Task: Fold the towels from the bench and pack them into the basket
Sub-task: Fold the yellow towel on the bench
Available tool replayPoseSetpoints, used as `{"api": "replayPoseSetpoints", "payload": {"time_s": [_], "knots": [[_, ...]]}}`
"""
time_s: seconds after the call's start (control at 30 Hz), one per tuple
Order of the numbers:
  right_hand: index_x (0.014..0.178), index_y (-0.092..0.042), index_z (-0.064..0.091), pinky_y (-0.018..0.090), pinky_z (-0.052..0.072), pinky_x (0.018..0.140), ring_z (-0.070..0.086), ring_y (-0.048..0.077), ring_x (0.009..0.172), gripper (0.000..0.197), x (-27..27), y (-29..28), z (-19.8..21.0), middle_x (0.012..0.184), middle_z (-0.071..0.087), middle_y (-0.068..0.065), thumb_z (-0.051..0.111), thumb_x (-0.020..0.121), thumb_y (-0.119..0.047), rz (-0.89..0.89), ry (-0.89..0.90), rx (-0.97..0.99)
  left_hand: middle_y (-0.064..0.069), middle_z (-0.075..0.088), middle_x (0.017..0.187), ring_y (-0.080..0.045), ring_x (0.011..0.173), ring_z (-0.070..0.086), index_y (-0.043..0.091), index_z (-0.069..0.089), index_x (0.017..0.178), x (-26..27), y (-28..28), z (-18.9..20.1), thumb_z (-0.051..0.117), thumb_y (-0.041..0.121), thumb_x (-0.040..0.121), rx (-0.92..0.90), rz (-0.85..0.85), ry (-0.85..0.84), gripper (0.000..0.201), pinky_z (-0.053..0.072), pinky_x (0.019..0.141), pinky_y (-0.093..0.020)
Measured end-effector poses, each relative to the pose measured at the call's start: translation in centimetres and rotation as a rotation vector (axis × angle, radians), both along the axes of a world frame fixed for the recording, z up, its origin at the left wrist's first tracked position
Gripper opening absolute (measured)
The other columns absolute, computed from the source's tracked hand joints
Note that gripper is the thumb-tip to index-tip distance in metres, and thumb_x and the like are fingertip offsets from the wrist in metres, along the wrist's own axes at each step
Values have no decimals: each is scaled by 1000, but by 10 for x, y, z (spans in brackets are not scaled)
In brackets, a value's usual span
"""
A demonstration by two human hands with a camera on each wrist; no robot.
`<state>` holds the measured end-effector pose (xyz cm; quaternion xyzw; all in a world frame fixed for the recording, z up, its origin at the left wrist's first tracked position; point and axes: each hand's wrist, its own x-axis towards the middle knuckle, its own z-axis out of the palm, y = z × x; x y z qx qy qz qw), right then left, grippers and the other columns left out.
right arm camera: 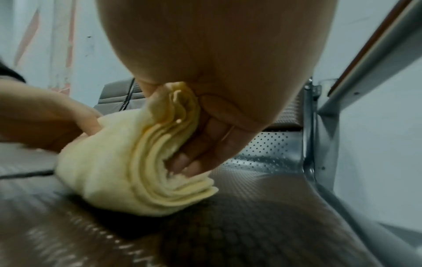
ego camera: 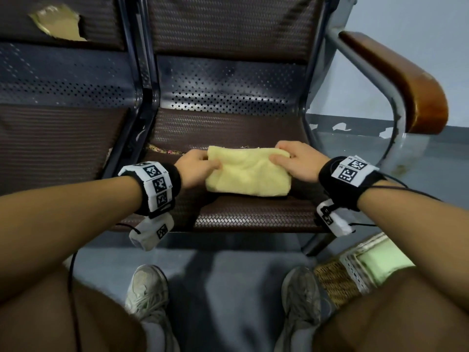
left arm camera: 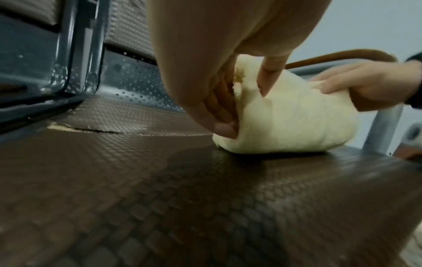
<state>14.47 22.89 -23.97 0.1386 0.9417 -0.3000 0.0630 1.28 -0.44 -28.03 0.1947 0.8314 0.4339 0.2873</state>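
The left hand [ego camera: 196, 167] is clamped on the left end of the towel [ego camera: 247, 174], thumb on top and fingers tucked at its side; the right hand [ego camera: 295, 160] is clamped on the right end in the same way, thumb pressed on top and fingers curled under the stacked layers. Both hands are thus closed on the cloth.

The towel is seen folded into a thick yellow bundle, resting on the front part of the bench [ego camera: 253, 217] seat, between the 2 hands. In the right wrist view several layers are shown fanned at the open end.

The towel is judged soft, light and limp: no shape will be kept unless it is supported. The loose layered end is likely to splay if only the top layer is pinched, so all layers should be gripped together at both ends, or the bundle scooped from below.

The basket [ego camera: 337, 283] is glimpsed on the floor at the right, beside the right shoe [ego camera: 302, 298]; something pale green lies in it.
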Motion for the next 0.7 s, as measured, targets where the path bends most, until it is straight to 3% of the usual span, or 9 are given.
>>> {"api": "replayPoseSetpoints", "payload": {"time_s": [0.13,0.2,0.27,0.37,0.43,0.53,0.57,0.63,0.7], "knots": [[109,-20,56,29,57,55,71,17,82,38,-1,-3,-4,101,66,2,75,85,-43,-93,-100,-284,-12,70,106,-30,100,65,7,70,100,-2,5,-7,59,38,79,-95,96,-13,39,52,94,-46],[115,-16,55,29,57,54,71,18,78,34,-4,-3,-8,102,67,5,70,91,-34,-105,-137,-247,-10,67,110,-26,95,63,10,66,101,-3,8,-11,59,37,87,-189,97,11,31,57,77,-38],[115,-12,56,28,55,53,71,18,71,27,-7,-2,-12,99,69,7,64,95,-29,-118,-158,-172,-8,59,115,-25,91,61,10,59,112,-1,11,-11,57,45,90,-266,122,-69,42,54,56,-30],[110,-11,59,27,54,51,70,15,63,24,-8,-5,-15,93,70,6,62,95,-28,-128,-175,-106,-8,55,122,-30,103,61,9,47,137,-1,15,-11,55,60,89,-331,131,-189,70,53,67,-33],[119,-15,56,31,57,62,70,19,74,31,-8,-8,-16,103,69,5,64,92,-30,-134,-177,-31,-10,62,120,-30,100,65,7,50,134,1,21,-10,62,58,86,-303,123,-212,71,51,66,-32],[136,-16,50,32,54,84,64,23,102,54,-5,-6,-15,125,63,8,66,87,-32,-82,-222,158,-14,72,97,-26,71,73,2,55,121,9,32,4,70,39,83,-182,128,-267,54,54,58,-30],[143,-16,45,34,52,92,60,25,112,66,-4,-5,-15,133,58,11,68,84,-33,-66,-223,214,-12,71,96,-24,70,73,2,56,116,11,35,11,71,36,81,-172,119,-219,51,56,58,-30],[154,-20,27,40,46,104,50,29,129,92,-1,-3,-8,144,47,14,73,77,-35,-72,-126,209,-8,68,102,-24,85,70,9,60,108,13,45,29,74,33,77,-140,74,-17,42,59,71,-34],[158,-26,14,32,43,105,47,24,132,108,0,-5,7,148,42,9,79,72,-34,-93,46,-19,-7,66,99,-24,91,64,13,57,96,18,55,51,77,20,76,28,-2,96,29,54,81,-40]]}}
